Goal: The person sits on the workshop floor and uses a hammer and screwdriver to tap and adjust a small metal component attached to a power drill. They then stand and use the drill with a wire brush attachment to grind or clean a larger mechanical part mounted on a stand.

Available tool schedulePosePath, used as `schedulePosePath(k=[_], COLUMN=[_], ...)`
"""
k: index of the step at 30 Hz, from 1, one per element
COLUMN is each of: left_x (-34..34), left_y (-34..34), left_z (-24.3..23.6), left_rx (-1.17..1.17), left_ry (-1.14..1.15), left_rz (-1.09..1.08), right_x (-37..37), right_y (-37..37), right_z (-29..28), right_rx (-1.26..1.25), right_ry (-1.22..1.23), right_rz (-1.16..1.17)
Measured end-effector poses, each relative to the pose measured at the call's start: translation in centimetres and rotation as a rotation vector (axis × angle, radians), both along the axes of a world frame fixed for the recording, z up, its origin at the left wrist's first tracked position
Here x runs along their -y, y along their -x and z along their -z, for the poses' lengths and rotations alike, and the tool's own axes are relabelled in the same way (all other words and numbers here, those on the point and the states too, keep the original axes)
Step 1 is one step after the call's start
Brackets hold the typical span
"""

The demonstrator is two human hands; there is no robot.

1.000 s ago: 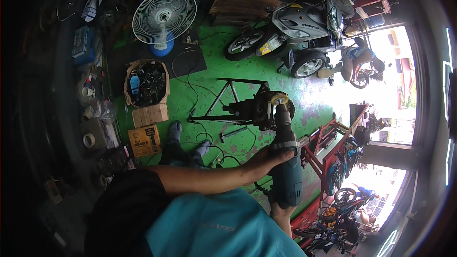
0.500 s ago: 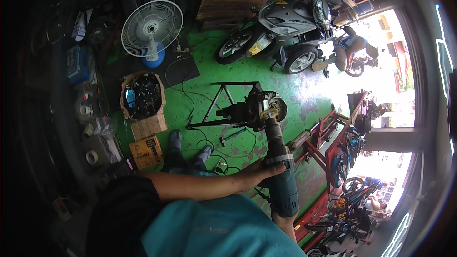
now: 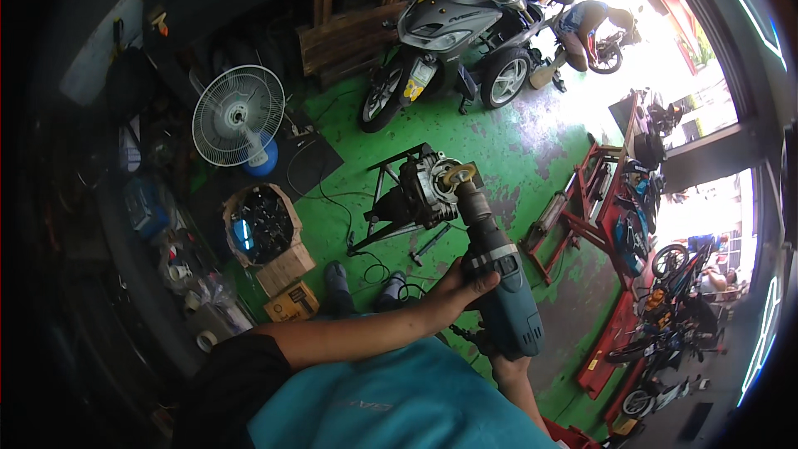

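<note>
A teal electric drill (image 3: 517, 308) with a long dark chuck points away from me, held in both hands. My left hand (image 3: 464, 289) is closed round its body behind the chuck. Closed at the drill's rear end, my right hand (image 3: 509, 367) is partly hidden by the housing. On the drill's tip is a yellowish round brush or polishing wheel (image 3: 460, 175). It lies over the round opening of a metal engine case (image 3: 420, 191); I cannot tell whether they touch. The engine case rests on a dark metal frame stand (image 3: 381, 179).
A hammer (image 3: 431, 245) and cables (image 3: 374, 270) lie on the green floor near my feet. To the left stand a box of dark parts (image 3: 262, 229) and a fan (image 3: 239, 116). A grey scooter (image 3: 449, 29) is beyond; a red lift (image 3: 582, 216) is right. A person (image 3: 582, 29) crouches outside.
My view has turned, so the surroundings appear rotated. The drill's wheel appears nearer the engine case's opening rim. Both hands keep their hold on the drill.
</note>
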State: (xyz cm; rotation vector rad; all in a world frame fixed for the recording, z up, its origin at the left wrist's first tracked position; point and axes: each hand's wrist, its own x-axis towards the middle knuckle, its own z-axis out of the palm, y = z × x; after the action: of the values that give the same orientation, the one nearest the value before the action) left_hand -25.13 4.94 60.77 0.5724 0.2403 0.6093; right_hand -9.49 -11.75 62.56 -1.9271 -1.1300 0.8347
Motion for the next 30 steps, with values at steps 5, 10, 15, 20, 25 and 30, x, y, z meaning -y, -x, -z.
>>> schedulePosePath(k=[5,10,15,20,25,30], left_x=[-0.4,-0.6,-1.8,-1.6,-1.0,-0.7], left_y=[-1.0,-2.7,-5.1,-6.5,-5.8,-5.1], left_z=[-0.1,0.1,-1.1,-0.1,0.8,1.2], left_rx=[0.005,-0.099,-0.174,-0.15,-0.115,-0.133], left_ry=[0.088,0.111,0.096,0.149,0.258,0.247], left_rz=[-0.047,-0.168,-0.253,-0.338,-0.354,-0.4], right_x=[-1.5,-5.4,-8.1,-9.8,-9.7,-9.3], right_y=[-1.8,-3.4,-8.1,-9.9,-10.3,-8.5], right_z=[1.0,-0.9,0.1,-0.4,2.0,1.7], right_rx=[0.069,-0.103,-0.039,-0.154,-0.258,-0.204], right_ry=[0.01,-0.096,-0.061,-0.057,-0.123,-0.068], right_rz=[-0.089,-0.149,-0.322,-0.415,-0.449,-0.403])
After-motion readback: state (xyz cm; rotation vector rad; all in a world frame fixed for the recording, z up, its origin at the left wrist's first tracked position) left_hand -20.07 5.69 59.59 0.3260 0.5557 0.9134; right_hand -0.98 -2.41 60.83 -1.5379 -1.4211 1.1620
